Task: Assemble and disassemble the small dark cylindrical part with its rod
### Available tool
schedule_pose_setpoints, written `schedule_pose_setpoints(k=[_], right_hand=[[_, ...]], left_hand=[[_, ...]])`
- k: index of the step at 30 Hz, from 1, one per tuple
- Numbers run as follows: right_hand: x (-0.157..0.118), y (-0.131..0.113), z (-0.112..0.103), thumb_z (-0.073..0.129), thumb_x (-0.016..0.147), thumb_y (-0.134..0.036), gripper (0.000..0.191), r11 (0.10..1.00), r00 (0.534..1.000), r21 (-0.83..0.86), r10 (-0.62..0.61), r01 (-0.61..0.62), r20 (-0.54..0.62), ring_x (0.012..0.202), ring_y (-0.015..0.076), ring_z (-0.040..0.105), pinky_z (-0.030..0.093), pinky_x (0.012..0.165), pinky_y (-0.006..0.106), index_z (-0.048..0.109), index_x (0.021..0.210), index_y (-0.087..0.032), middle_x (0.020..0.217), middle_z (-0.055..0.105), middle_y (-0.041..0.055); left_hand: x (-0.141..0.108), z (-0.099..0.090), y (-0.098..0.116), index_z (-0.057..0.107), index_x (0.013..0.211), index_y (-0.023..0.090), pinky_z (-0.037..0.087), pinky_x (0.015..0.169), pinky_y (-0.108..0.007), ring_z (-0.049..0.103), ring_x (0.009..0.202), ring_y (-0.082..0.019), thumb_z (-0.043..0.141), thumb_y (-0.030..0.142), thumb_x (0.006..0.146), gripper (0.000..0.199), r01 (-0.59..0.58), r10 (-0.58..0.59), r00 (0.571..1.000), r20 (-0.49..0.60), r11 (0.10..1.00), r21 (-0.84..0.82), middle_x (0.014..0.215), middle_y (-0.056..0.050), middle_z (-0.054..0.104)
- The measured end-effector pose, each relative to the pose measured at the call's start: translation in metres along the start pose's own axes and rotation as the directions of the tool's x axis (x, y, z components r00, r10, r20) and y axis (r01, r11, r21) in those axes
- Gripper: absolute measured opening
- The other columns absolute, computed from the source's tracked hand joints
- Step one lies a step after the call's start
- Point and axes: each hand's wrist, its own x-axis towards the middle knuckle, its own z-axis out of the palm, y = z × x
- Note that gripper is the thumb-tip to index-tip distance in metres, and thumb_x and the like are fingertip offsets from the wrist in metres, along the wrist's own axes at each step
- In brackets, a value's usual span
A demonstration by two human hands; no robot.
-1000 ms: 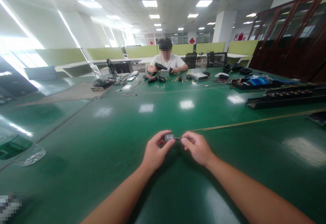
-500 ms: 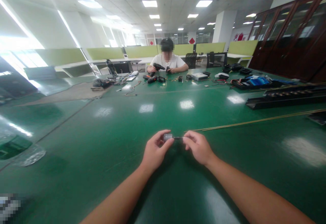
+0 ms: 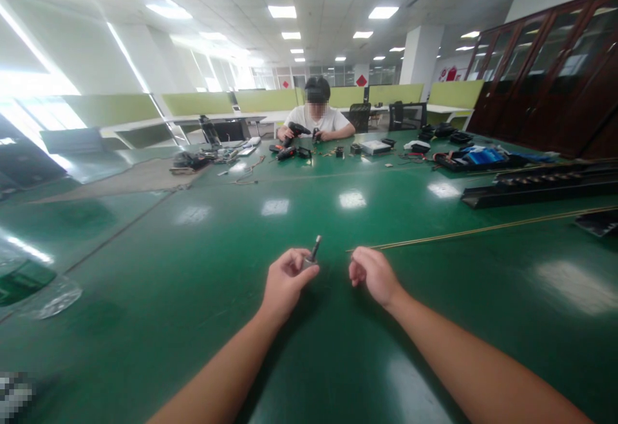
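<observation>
My left hand (image 3: 284, 279) grips a small grey cylinder with a thin dark shaft (image 3: 313, 250) between thumb and fingers. The shaft points up and slightly right, and its tip is pale. My fingers cover part of the cylinder. To the right, my right hand (image 3: 374, 276) hovers apart from the shaft with its fingers curled in. Whether anything small is inside those fingers is hidden. Both hands are over the green table (image 3: 309, 218).
Thin yellow rods (image 3: 458, 234) lie to the right, near a black channel (image 3: 512, 192). A clear plastic bottle (image 3: 29, 282) lies at left. Across the table, a person (image 3: 316, 115) holds a black power drill (image 3: 297, 130) behind scattered parts and tools.
My right hand has come off the shaft and is now separate from it. My left hand has tilted the cylinder, so the shaft has swung from pointing right to pointing up.
</observation>
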Motion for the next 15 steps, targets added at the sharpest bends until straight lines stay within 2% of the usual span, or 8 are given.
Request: schedule_pose_setpoints(k=[2,4,6,8,10,13,15], right_hand=[[-0.001,-0.001,0.0,0.047,0.088,-0.037,0.032,1.0,1.0,-0.017,0.005,-0.005,0.018,0.047,0.0126,0.055,0.039,0.05,0.025,0.054,0.064,-0.018,0.057,0.059,0.0008],[-0.001,-0.001,0.0,0.046,0.089,-0.038,0.034,1.0,1.0,-0.029,0.004,-0.003,0.023,0.047,0.0125,0.054,0.04,0.05,0.025,0.054,0.063,-0.018,0.057,0.059,0.0009],[-0.001,-0.002,0.0,0.046,0.089,-0.039,0.035,0.999,1.0,-0.042,-0.004,0.005,0.028,0.047,0.0123,0.054,0.041,0.051,0.025,0.054,0.063,-0.018,0.057,0.059,0.0008],[-0.001,-0.003,-0.001,0.046,0.09,-0.039,0.035,0.998,0.999,-0.056,-0.012,0.013,0.035,0.047,0.012,0.054,0.041,0.051,0.024,0.054,0.064,-0.018,0.057,0.059,0.0004],[-0.001,-0.003,0.0,0.045,0.09,-0.039,0.035,0.998,0.999,-0.061,-0.014,0.016,0.042,0.047,0.0119,0.054,0.041,0.051,0.024,0.054,0.064,-0.018,0.057,0.059,0.0002],[-0.001,-0.003,0.001,0.046,0.09,-0.039,0.034,0.998,0.999,-0.068,-0.01,0.013,0.045,0.047,0.0118,0.054,0.042,0.052,0.024,0.053,0.064,-0.018,0.058,0.059,0.0],[-0.001,-0.003,0.003,0.045,0.09,-0.039,0.033,0.996,0.999,-0.084,-0.01,0.014,0.045,0.047,0.0115,0.054,0.042,0.051,0.023,0.053,0.065,-0.018,0.058,0.059,-0.0003]], left_hand=[[-0.001,0.0,0.001,0.041,0.067,0.016,0.052,0.08,-0.03,0.066,0.086,-0.019,0.081,0.026,0.068,0.041,0.037,-0.038,0.999,-0.022,0.999,-0.031,0.096,-0.008,0.066],[-0.002,0.0,0.008,0.052,0.078,0.015,0.053,0.086,-0.036,0.068,0.09,-0.022,0.083,0.029,0.066,0.036,0.06,-0.062,0.996,-0.062,0.998,-0.034,0.1,-0.01,0.069],[-0.004,-0.005,0.021,0.059,0.1,0.014,0.053,0.092,-0.04,0.068,0.096,-0.024,0.085,0.033,0.064,0.048,0.063,-0.061,0.99,-0.126,0.998,0.008,0.106,-0.013,0.07],[-0.009,-0.015,0.038,0.055,0.118,0.014,0.053,0.095,-0.043,0.068,0.102,-0.026,0.084,0.039,0.065,0.065,0.082,-0.071,0.983,-0.168,0.995,0.055,0.112,-0.015,0.069],[-0.019,-0.033,0.055,0.048,0.13,0.016,0.053,0.097,-0.045,0.067,0.105,-0.027,0.083,0.044,0.066,0.078,0.113,-0.091,0.977,-0.191,0.988,0.107,0.115,-0.015,0.069],[-0.049,-0.072,0.075,0.038,0.14,0.025,0.053,0.099,-0.049,0.066,0.107,-0.028,0.083,0.048,0.065,0.091,0.163,-0.098,0.962,-0.257,0.955,0.248,0.115,-0.009,0.07],[-0.077,-0.104,0.08,0.032,0.143,0.035,0.055,0.096,-0.048,0.067,0.107,-0.026,0.078,0.052,0.071,0.087,0.208,-0.084,0.946,-0.313,0.898,0.387,0.114,-0.002,0.071]])
